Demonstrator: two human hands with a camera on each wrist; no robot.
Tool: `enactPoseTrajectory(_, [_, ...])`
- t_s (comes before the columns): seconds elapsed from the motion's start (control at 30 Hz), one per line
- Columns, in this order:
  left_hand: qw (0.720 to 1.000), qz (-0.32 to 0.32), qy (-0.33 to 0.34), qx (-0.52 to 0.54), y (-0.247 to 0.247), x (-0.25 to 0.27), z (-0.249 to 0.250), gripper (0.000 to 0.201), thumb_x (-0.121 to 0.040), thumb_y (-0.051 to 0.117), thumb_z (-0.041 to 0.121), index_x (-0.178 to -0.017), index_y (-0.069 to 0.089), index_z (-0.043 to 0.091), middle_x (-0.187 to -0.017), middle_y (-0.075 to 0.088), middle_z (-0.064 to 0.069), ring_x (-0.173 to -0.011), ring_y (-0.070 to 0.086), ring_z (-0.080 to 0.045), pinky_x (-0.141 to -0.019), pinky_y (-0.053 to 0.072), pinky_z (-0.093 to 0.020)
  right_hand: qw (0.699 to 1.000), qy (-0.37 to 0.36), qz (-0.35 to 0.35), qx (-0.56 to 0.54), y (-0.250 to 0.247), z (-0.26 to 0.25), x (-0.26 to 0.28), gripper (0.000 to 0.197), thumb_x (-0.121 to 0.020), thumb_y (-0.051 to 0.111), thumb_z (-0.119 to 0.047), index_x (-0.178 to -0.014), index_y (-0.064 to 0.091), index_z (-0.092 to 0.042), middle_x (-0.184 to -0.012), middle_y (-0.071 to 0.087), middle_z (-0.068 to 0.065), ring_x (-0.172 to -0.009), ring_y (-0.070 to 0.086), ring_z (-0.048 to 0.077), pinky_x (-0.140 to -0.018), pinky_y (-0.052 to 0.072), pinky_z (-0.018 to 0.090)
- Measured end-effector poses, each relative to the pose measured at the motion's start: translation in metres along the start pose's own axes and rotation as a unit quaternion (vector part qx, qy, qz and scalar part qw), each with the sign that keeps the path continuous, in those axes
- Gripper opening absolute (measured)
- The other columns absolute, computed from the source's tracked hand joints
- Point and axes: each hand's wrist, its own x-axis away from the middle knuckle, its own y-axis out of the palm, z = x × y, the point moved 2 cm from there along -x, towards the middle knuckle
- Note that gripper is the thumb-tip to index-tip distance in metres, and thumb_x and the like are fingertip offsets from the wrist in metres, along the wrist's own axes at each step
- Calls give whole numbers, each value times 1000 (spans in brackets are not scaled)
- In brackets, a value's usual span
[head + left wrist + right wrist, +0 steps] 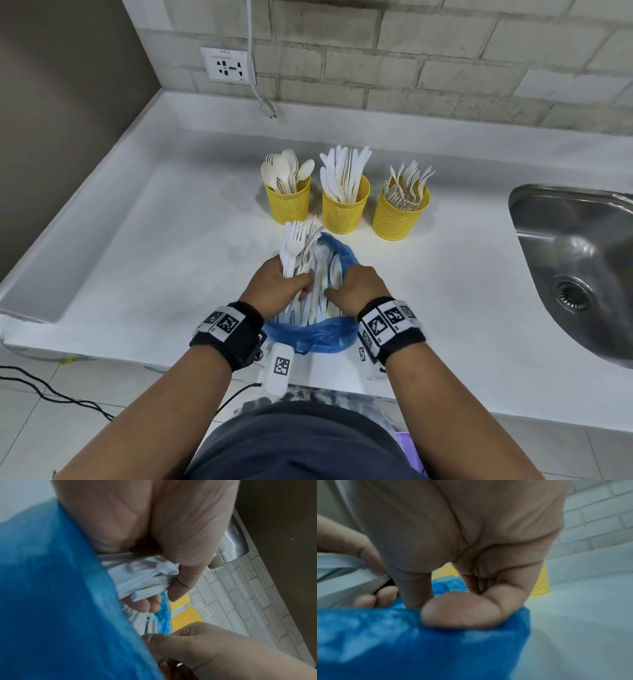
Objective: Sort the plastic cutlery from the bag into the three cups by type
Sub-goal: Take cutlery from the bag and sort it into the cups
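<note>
My left hand (pixel 274 279) clutches fat fork bundle (pixel 296 251); right hand (pixel 359 286) pinches blue bag (pixel 310 334) rim. Risk: overfull bundle slips, forks scatter on worktop (pixel 171 260).

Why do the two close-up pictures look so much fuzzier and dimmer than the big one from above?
Head view: evenly lit and sharp, cups and sink crisp, though the wide lens bends the counter's edges. Left wrist view: dim, the blue bag a soft blur up close. Right wrist view: smeared throughout, the right hand filling the frame.
</note>
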Motion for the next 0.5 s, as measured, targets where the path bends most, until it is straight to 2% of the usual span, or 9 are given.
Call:
enactPoseTrajectory(0.07, [1000, -5, 4, 6, 2, 2, 2, 29, -91, 64, 19, -64, 64, 11, -60, 65, -3, -60, 59, -15, -76, 51, -33, 1000, -7, 0, 3, 0, -4, 0, 26, -91, 69, -33, -85, 54, -13, -102, 69, 13, -97, 69, 31, -71, 47, 31])
enactPoseTrajectory(0.13, [1000, -10, 5, 10, 3, 2, 2, 28, -92, 64, 18, -65, 65, 12, -61, 66, -5, -60, 59, -16, -78, 51, -33, 1000, -7, -8, -6, 0, -6, -2, 21, -90, 70, -28, -88, 55, -13, -106, 70, 14, -97, 69, 32, -70, 49, 31])
enactPoseTrajectory(0.27, [1000, -3, -3, 10, 2, 4, 1, 26, -92, 65, 20, -70, 68, 7, -64, 69, -9, -62, 61, -17, -78, 54, -36, 999, 8, -21, -41, 0, -3, -5, 25, -84, 72, -29, -76, 54, -15, -91, 68, 13, -83, 71, 34, -68, 57, 35])
enactPoseTrajectory(0.37, [1000, 5, -2, 8, 0, 6, 1, 27, -92, 65, 22, -75, 70, 1, -72, 72, -16, -65, 64, -19, -80, 55, -38, 999, 8, -22, -48, -1, 1, -7, 29, -83, 73, -29, -71, 51, -16, -82, 64, 8, -77, 67, 29, -63, 50, 32])
enactPoseTrajectory(0.5, [1000, 6, -10, 10, -3, 6, 0, 25, -92, 65, 22, -71, 68, 7, -66, 70, -7, -63, 63, -16, -79, 53, -34, 997, -6, -20, -74, -3, 7, -7, 34, -83, 71, -25, -63, 46, -16, -65, 53, 2, -62, 55, 19, -50, 36, 26])
